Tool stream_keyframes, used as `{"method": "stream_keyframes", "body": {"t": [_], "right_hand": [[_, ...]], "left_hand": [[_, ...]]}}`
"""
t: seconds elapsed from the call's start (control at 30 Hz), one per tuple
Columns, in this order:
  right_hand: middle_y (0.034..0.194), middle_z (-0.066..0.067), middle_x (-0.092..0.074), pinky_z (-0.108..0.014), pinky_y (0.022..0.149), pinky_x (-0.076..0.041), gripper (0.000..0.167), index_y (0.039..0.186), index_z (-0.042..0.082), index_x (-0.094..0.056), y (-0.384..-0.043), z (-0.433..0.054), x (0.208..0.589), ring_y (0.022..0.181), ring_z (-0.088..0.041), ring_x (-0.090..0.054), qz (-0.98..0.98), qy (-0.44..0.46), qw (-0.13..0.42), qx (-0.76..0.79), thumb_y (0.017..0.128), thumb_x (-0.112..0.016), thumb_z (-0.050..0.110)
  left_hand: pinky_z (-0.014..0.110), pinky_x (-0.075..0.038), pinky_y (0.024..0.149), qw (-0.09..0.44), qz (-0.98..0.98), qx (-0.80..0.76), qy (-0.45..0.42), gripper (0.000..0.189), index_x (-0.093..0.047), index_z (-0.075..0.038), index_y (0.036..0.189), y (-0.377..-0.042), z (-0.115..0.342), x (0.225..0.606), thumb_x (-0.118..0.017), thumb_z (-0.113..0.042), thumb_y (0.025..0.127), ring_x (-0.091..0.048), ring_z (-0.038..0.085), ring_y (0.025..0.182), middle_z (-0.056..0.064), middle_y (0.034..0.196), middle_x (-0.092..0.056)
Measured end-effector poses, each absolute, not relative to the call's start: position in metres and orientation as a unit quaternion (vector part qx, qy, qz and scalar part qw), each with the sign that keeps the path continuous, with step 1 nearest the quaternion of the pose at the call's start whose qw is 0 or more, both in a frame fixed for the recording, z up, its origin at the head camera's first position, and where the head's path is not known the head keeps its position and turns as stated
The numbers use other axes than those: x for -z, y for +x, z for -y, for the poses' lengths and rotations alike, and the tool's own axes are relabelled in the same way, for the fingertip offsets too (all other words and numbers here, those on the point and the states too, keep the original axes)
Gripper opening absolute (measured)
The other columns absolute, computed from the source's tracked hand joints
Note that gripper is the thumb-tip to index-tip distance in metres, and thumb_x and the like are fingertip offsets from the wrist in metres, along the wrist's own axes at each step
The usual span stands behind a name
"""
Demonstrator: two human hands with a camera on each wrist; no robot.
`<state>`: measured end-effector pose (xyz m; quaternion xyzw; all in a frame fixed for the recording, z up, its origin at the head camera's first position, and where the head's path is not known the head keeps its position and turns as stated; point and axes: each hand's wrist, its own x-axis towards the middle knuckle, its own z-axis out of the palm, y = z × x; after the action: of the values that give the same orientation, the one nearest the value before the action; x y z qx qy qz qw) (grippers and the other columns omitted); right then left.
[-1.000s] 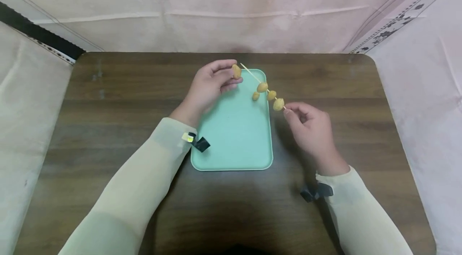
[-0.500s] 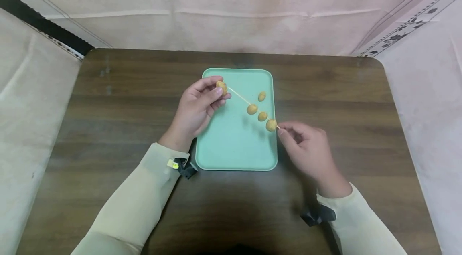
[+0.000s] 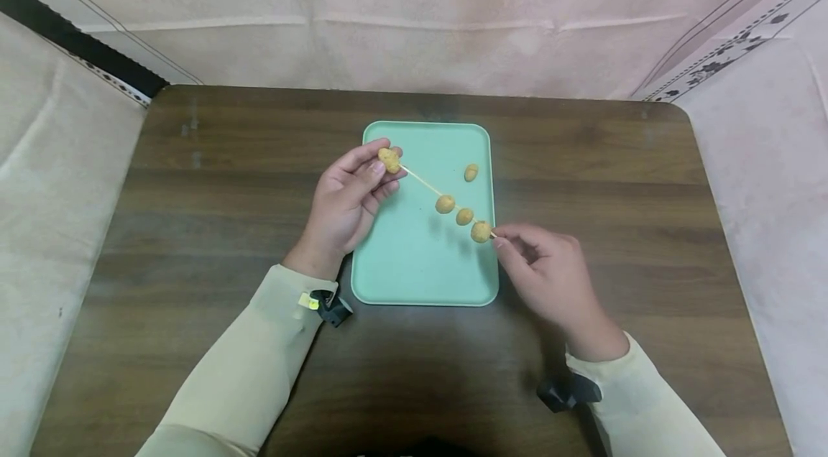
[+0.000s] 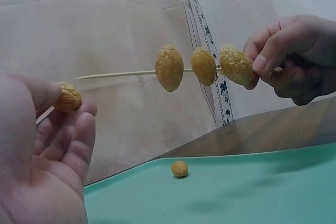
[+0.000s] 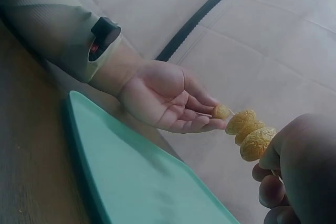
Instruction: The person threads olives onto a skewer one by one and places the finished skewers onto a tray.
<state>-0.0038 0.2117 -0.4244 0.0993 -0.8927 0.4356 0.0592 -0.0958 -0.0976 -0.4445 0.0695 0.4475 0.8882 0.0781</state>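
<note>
My left hand (image 3: 346, 202) pinches a wrinkled yellow dried fruit (image 4: 70, 98) between thumb and fingertips, above the tray's left side. A thin wooden skewer (image 4: 118, 74) slants across over the tray, its pointed tip close by that fruit. Threaded on it are three similar fruits: one nearest the tip (image 4: 169, 68), a smaller middle one (image 4: 204, 66) and one at the held end (image 4: 236, 65). My right hand (image 3: 546, 274) pinches the skewer's blunt end just behind the last fruit. Another loose fruit (image 3: 471, 172) lies on the mint-green tray (image 3: 420, 277).
The tray rests on a dark wooden table (image 3: 226, 227). Pale cloth (image 3: 414, 19) hangs behind and along both sides. Each wrist carries a small black device, such as the one on the left sleeve (image 3: 333, 309).
Both hands have come lower and leftward in the head view, bringing the skewer over the tray. The held fruit has stayed close to the skewer's tip, and the loose fruit is where it was.
</note>
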Motion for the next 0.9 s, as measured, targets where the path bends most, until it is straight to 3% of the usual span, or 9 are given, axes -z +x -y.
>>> {"method": "stream_keyframes", "body": {"t": [0.23, 0.53, 0.9], "right_hand": [[0.079, 0.006, -0.076, -0.017, 0.063, -0.051, 0.014, 0.112, 0.012, -0.087, -0.0037, -0.2105, 0.4225, 0.067, -0.011, -0.062, 0.892, 0.102, 0.059, -0.436, 0.102, -0.08, 0.006], [0.079, 0.006, -0.078, -0.016, 0.065, -0.052, 0.013, 0.112, 0.012, -0.087, -0.0029, -0.2099, 0.4203, 0.068, -0.01, -0.064, 0.896, 0.101, 0.057, -0.429, 0.102, -0.08, 0.007], [0.088, 0.005, -0.083, -0.014, 0.07, -0.055, 0.014, 0.114, 0.015, -0.088, -0.003, -0.2102, 0.4199, 0.073, -0.01, -0.068, 0.904, 0.103, 0.044, -0.413, 0.103, -0.079, 0.01]], "left_hand": [[0.025, -0.067, 0.098, 0.072, -0.451, -0.886, 0.078, 0.036, -0.071, -0.005, 0.147, -0.0933, 0.0972, 0.4444, -0.057, 0.001, 0.115, -0.08, 0.018, 0.112, 0.01, 0.131, -0.074], [0.025, -0.067, 0.099, 0.046, -0.481, -0.871, 0.086, 0.04, -0.069, -0.001, 0.149, -0.0909, 0.0943, 0.444, -0.056, 0.006, 0.112, -0.079, 0.019, 0.115, 0.008, 0.135, -0.073], [0.029, -0.066, 0.104, -0.037, -0.622, -0.776, 0.094, 0.047, -0.069, -0.001, 0.151, -0.0896, 0.0955, 0.4489, -0.079, -0.002, 0.104, -0.079, 0.018, 0.115, 0.007, 0.136, -0.07]]}}
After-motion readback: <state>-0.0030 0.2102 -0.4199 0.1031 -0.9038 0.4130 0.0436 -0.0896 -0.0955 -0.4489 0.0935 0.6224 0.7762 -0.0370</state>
